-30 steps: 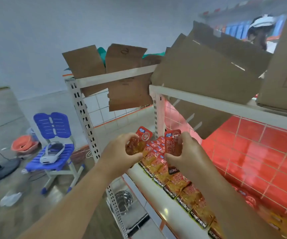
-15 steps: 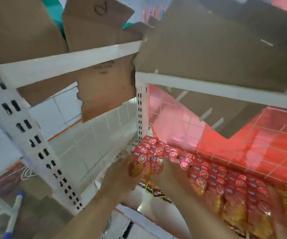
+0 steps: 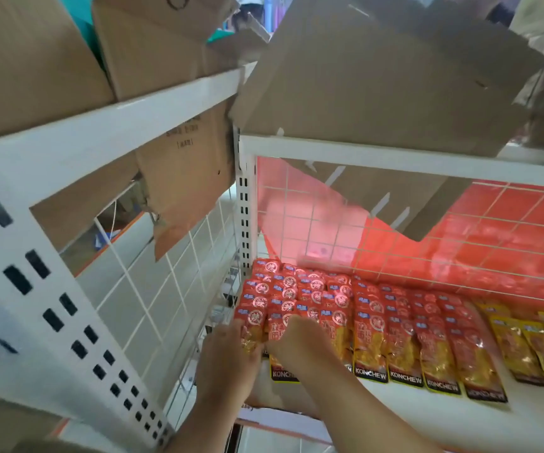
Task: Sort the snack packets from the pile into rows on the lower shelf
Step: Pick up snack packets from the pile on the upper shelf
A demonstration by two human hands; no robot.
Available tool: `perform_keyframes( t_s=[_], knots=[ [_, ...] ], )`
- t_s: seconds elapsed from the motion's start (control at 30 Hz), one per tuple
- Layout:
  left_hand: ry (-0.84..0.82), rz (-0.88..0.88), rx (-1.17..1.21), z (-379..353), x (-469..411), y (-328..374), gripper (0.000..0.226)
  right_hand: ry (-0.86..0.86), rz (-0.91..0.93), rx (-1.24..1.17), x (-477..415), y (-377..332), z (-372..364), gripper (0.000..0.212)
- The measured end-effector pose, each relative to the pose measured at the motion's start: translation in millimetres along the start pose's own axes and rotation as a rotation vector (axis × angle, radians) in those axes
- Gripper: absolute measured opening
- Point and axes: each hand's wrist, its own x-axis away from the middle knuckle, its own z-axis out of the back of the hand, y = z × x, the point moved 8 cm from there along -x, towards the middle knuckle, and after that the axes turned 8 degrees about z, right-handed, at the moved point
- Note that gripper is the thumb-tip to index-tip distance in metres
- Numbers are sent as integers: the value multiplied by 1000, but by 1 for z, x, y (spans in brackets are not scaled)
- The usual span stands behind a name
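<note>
Red and gold snack packets [image 3: 372, 328] lie in overlapping rows on the white lower shelf [image 3: 427, 416], filling its left and middle. Yellow packets [image 3: 525, 344] continue the rows at the right. My left hand [image 3: 228, 351] is at the shelf's left end, its fingers closed on a red packet [image 3: 251, 325] at the front of the leftmost row. Close beside it, my right hand [image 3: 300, 344] grips a second red packet [image 3: 277, 325] that it presses down onto the neighbouring row. Both forearms reach in from below.
A white upper shelf [image 3: 395, 158] hangs low over the packets, loaded with cardboard boxes [image 3: 378, 76] whose flaps droop down. A perforated white upright [image 3: 246, 223] and wire mesh [image 3: 172, 289] close the left side. Red mesh backing [image 3: 460, 240] stands behind the rows.
My view has closed in on the lower shelf. Both hands have carried their red packets from in front of the shelf down onto the leftmost rows.
</note>
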Motion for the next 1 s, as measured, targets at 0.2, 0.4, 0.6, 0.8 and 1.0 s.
perform_keyframes(
  t_s=[0.2, 0.4, 0.6, 0.8, 1.0],
  knots=[
    [17, -26, 1, -5, -7, -1, 49, 55, -68, -2, -5, -3, -1, 40],
    [37, 10, 5, -9, -6, -8, 60, 83, -78, 48, -11, -7, -12, 47],
    [31, 32, -4, -14, -5, -12, 59, 50, -100, 105, -16, -4, -14, 29],
    [47, 28, -6, -14, -2, -12, 60, 38, -114, 162, -19, -6, -12, 23],
    [52, 21, 6, -14, -1, -11, 59, 84, -58, 139, -17, -6, -10, 21]
  ],
)
